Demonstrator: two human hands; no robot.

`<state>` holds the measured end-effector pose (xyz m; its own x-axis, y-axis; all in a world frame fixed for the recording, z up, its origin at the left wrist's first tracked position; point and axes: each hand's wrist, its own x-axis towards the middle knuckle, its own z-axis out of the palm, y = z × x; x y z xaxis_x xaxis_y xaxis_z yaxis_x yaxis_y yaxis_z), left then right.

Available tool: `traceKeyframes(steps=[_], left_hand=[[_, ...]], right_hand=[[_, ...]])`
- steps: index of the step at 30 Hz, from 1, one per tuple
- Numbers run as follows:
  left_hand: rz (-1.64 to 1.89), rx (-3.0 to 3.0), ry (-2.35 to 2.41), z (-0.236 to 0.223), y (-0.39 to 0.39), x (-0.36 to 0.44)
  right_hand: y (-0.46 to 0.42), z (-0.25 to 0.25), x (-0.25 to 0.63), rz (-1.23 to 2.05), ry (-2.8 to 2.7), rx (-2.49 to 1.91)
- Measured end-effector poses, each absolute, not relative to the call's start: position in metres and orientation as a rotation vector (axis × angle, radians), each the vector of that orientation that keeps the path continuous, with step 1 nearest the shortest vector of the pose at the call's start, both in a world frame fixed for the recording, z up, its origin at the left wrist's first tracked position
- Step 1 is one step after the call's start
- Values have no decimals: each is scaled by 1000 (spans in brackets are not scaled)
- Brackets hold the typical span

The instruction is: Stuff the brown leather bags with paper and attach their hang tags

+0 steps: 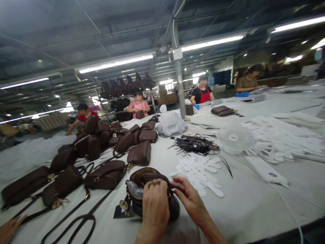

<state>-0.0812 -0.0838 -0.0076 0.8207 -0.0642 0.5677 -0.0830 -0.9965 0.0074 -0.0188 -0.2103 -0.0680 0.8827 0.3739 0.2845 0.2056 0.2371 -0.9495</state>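
Observation:
A dark brown handbag (138, 205) stands with its top open near the front of the table. Clear plastic (135, 189) shows inside its mouth, and a gold charm (124, 204) with a black tag (119, 212) hangs at its left. My left hand (155, 203) is curled over the bag's near rim, its fingertips hidden in the opening. At the right end of the rim, the thumb and fingers of my right hand (189, 198) close on the bag's edge; any small part between them is hidden.
Many brown bags (93, 147) with straps (83, 217) lie heaped to the left. Another person's hand (11, 228) touches a strap there. White cut-outs (200, 173), black straps (194, 145), a white fan (235, 137) and a corded white device (266, 171) lie beyond and to the right.

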Motion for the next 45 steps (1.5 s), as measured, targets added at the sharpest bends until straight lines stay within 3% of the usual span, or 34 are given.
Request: traceKeyframes(steps=[16,25,28,37,45], left_hand=[[1072,2951,-498,-17,-74,-74],[394,2947,-68,18,-59,-71],[310,2940,-70,34,-50,-67],[505,2793,-19,27,-23,-68],[676,2832,-69,35,-19,-77]], right_hand=[[-215,-98,-21,168,-603,-1355],[-182,-72,-34,-61,-515,-1654],[-180,-62,-32,-65,-532,-1658],[-190,-76,-25,-87,-567,-1786],[-226,-38,-3,2,-740,-1898]])
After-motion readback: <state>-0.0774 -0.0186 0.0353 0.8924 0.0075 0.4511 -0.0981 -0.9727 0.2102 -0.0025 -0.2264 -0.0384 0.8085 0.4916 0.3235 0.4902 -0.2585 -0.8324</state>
